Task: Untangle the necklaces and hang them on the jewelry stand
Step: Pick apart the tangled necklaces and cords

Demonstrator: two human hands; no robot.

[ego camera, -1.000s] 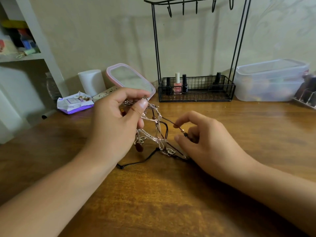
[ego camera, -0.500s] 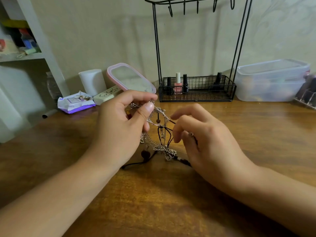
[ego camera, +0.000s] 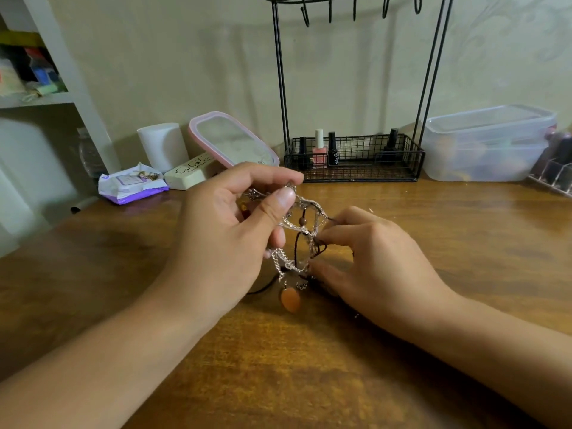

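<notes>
A tangle of necklaces [ego camera: 301,239], silver chains knotted with a black cord and brown beads, hangs just above the wooden table. An orange oval pendant [ego camera: 290,299] dangles from its bottom. My left hand [ego camera: 229,230] pinches the top of the silver chain between thumb and forefinger. My right hand [ego camera: 368,264] has its fingertips curled into the tangle, pinching the black cord at its right side. The black wire jewelry stand [ego camera: 280,72] rises at the back of the table, its hooks bare, with several nail polish bottles in its base basket [ego camera: 402,168].
A pink-rimmed lid [ego camera: 230,139], a white cup [ego camera: 162,145], a wipes packet [ego camera: 131,185] and a small cream box [ego camera: 185,174] sit at back left. A clear plastic container [ego camera: 486,144] and an acrylic organiser [ego camera: 554,171] stand at back right. White shelves [ego camera: 46,57] are on the left.
My right hand moved in from the right and closed on the tangle's black cord. The bundle turned, and the orange pendant now hangs in view below it. My left hand kept its pinch.
</notes>
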